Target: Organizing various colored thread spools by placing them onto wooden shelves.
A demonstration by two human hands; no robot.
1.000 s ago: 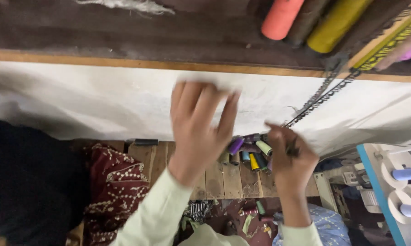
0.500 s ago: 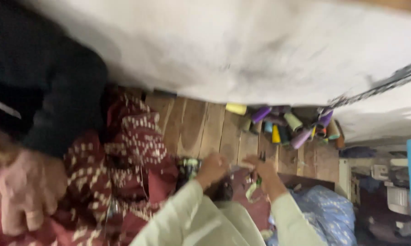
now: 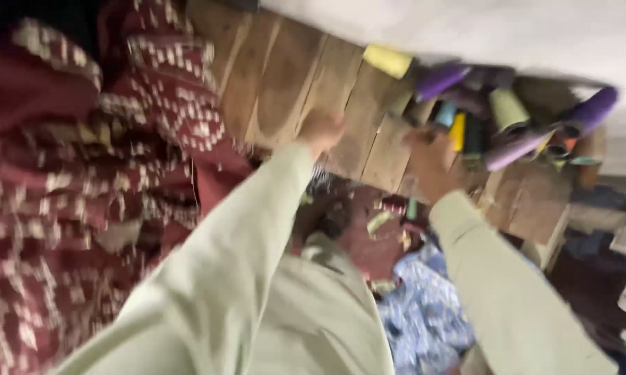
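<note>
Reaching, seemingly, right hand among thread spools.

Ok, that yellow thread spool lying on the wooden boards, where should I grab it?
Probably around the middle of the yellow spool, fingers across its barrel, coming from the boards' bare side. It lies flat and apart from the spool pile, nearer the left hand.

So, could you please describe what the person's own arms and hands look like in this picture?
Both arms wear long, loose sleeves of plain pale green cloth, the left sleeve and the right sleeve ending at the wrists. The left hand and right hand are bare; the blur hides any rings or bands.
</note>
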